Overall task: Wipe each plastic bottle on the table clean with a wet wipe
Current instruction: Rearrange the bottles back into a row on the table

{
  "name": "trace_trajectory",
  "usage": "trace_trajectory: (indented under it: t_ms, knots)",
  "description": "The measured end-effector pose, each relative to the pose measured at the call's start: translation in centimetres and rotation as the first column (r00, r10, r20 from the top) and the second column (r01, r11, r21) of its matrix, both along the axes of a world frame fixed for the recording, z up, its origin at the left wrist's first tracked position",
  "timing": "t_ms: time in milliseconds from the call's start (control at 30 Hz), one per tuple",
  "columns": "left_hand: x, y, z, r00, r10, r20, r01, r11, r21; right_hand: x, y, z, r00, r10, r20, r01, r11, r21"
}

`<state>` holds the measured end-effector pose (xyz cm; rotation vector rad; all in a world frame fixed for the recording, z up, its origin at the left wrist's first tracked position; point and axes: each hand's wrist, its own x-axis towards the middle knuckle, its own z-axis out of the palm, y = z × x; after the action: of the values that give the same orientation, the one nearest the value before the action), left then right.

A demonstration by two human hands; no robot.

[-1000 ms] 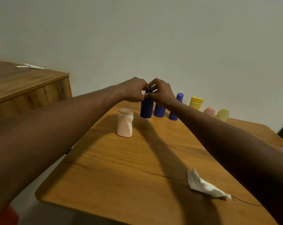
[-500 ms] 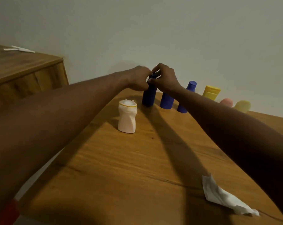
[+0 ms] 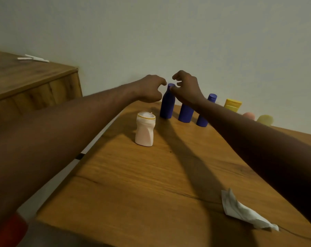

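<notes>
Seven containers standing on the wooden surface (image 3: 151, 184), most in a row along the far edge; best handled one at a time. Left hand (image 3: 149, 90) and right hand (image 3: 186, 88) both stretched to the row's left end, flanking the top of the tall blue bottle (image 3: 167, 104). Upright there, just beside a second blue bottle (image 3: 186, 113) and just behind the pale pink bottle (image 3: 144, 131).

Probably the pick-up stage for this bottle. Fetch the wipe (image 3: 243, 211) first: crumpled near the front right edge, well apart from both hands. Grip the bottle low around its body rather than by the cap (image 3: 171, 85); tall, narrow, likely to tip into its neighbour. Lift clear of the row, then wipe from cap down to base, turning to cover every side. Set back upright, apart from the unwiped ones.

Left fingers (image 3: 161, 81) loosely curled, tips just beside the cap, holding nothing. Right fingers (image 3: 177, 75) likewise curled loosely above the cap, thumb tip seemingly against the neck, no real grip.
</notes>
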<state>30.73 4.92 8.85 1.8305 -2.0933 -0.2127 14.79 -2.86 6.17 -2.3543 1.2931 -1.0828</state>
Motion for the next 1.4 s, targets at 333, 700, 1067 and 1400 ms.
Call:
trace_trajectory:
  t_ms: [333, 700, 1067, 1400]
  knots:
    - [2.0, 7.0, 0.3, 0.994, 0.080, -0.076, -0.085, 0.994, -0.063, 1.3, 8.6, 0.3, 0.934, 0.343, -0.100, -0.306, 0.913, 0.269]
    - [2.8, 8.4, -4.0, 0.981, 0.110, -0.162, -0.115, 0.993, -0.020, 2.6, 10.3, -3.9, 0.948, 0.288, -0.133, -0.252, 0.939, 0.236]
    - [5.1, 3.0, -4.4, 0.968, 0.072, -0.240, -0.113, 0.980, -0.162, 6.4, 3.4, -3.6, 0.987, 0.150, -0.056, -0.144, 0.984, 0.107]
    - [5.9, -1.7, -5.9, 0.973, 0.101, -0.208, -0.123, 0.988, -0.097, 8.5, -1.2, -4.8, 0.992, 0.074, -0.102, -0.062, 0.991, 0.116]
